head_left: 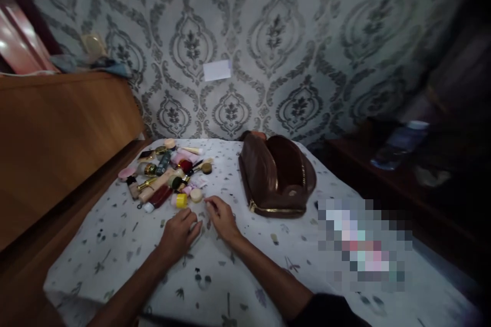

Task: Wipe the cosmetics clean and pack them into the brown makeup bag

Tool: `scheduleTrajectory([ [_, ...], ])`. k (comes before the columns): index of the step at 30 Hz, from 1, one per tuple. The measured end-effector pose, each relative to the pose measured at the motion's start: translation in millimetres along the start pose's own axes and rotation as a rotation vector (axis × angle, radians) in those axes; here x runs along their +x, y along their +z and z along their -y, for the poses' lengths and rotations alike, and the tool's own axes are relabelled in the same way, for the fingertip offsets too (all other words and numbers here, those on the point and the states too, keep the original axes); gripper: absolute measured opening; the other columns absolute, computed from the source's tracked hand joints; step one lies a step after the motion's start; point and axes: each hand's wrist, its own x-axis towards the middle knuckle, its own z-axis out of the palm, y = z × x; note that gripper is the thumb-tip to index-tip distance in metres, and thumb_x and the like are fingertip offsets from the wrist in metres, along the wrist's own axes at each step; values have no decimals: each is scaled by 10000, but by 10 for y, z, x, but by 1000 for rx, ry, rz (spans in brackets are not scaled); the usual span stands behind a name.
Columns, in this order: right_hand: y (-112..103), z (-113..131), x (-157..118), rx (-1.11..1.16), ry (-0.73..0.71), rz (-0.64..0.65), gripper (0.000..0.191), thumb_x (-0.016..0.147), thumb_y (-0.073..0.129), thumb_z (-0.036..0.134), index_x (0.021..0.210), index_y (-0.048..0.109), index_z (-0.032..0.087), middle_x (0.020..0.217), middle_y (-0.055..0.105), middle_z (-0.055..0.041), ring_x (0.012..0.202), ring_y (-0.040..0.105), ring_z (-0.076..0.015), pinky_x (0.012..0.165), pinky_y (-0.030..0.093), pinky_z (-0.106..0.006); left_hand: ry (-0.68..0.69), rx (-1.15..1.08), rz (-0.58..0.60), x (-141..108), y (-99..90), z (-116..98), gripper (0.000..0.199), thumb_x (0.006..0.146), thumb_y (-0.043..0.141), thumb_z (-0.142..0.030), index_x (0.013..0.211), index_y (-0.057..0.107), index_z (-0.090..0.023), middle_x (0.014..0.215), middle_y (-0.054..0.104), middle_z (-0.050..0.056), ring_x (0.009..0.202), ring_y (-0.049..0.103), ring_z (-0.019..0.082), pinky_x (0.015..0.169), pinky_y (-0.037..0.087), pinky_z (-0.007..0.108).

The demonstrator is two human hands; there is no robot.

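My left hand [179, 232] rests low over the printed cloth [141, 255], just below a small yellow-lidded jar [179, 200]. Its fingers are loosely curved, the thumb stands apart, and nothing shows in it. Beside it, my right hand [221, 218] is loosely bent with its fingertips close to a round cream-coloured jar [196, 194]; I see nothing held there. Beyond both hands lies a pile of cosmetics: a dark red tube [159, 197], a beige tube [156, 186], a pink compact [126, 173] and several small bottles. To the right, a brown toiletry bag [257, 173] sits unzipped.
Patterned wallpaper [230, 15] rises behind the cloth. A wooden cabinet [65, 138] flanks the left side. On the right are a blurred-out patch [364, 245] on the cloth and a plastic bottle [401, 145] on a dark surface.
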Motion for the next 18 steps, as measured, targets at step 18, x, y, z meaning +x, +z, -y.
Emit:
scheduleTrajectory([
  [18, -47, 71, -10, -47, 34, 62, 302, 905, 424, 333, 955, 680, 180, 933, 707, -87, 821, 645, -223, 731, 500, -327, -578, 110, -102, 451, -570, 1493, 249, 900, 443, -377, 833, 602, -198, 890, 631, 63, 869, 586, 225, 764, 424, 313],
])
